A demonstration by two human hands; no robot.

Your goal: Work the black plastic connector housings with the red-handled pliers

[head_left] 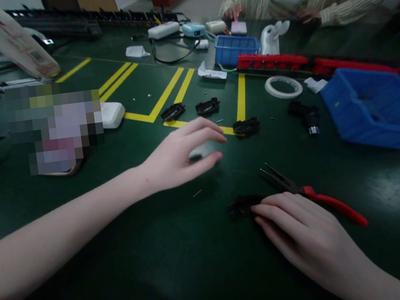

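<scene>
My left hand [182,156] hovers over the green table, thumb and fingers apart, with nothing between them. A thin metal pin [197,193] lies just below it. My right hand [300,227] has its fingers closed on the end of a small black plastic part [241,207] on the table; the fingers hide some of that part. Beside the right hand rest long-nose pliers [309,191] with red handles, jaws slightly apart. Beyond the hands lie similar black parts: one at left [173,112], a middle one [208,105] and one further right [246,127].
A large blue bin [376,104] stands at right, near a black cylindrical device [305,115] and a tape roll [283,86]. A red strip [272,61] runs behind them. At left are a phone [63,137] and a white box [112,114]. Across the table sits a person [346,3].
</scene>
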